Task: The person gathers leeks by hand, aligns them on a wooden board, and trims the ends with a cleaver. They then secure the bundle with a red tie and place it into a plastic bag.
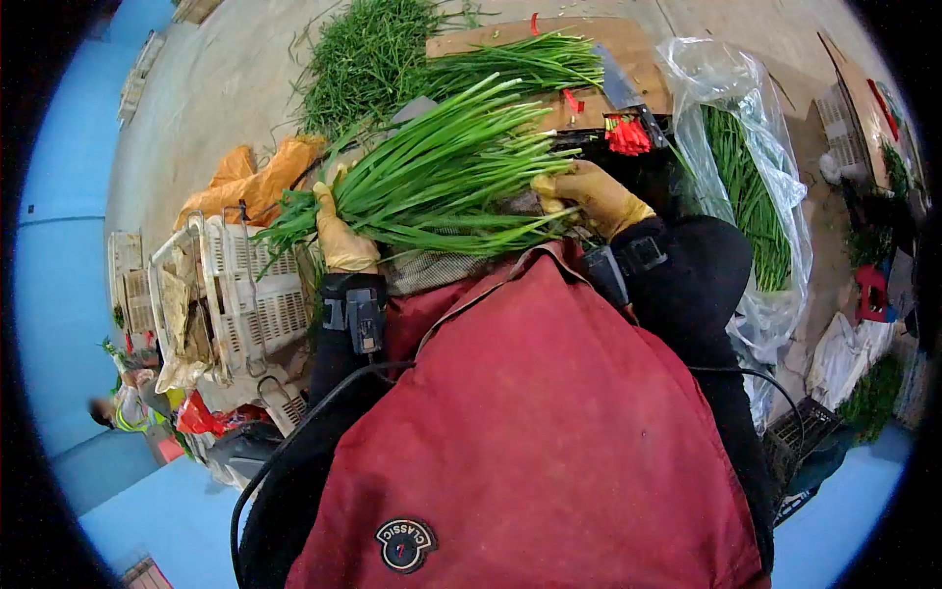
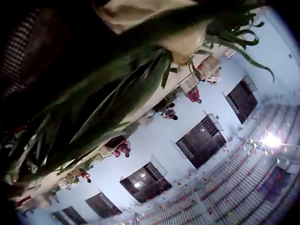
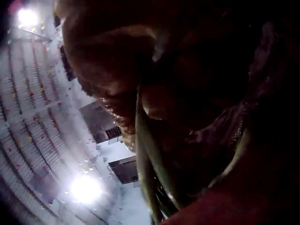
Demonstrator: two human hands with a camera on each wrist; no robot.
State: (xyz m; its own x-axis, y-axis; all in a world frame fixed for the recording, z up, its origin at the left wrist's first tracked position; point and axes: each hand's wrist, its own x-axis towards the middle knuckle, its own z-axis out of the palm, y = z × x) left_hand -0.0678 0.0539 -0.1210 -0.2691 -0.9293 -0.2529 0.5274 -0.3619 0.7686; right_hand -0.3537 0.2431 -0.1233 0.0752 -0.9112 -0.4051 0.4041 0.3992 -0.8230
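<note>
A: Front?
B: Board beyond bunch, knife at its right end.
A: Left?
B: Crate left of left hand; pile left of board.
A: Right?
B: Bag, chives inside.

A broad maroon apron covered the person's front, a thin edging running round its far end. I could make out a black badge with a pale border and the word CLASSIC arched above a round part whose mark was too small to read. Both sleeves were black. The left hand and right hand wore creased, yellowish gloves. Dark, boxy devices sat strapped at the wrists, with grey fittings, and black cables looped beside the apron on either side.
</note>
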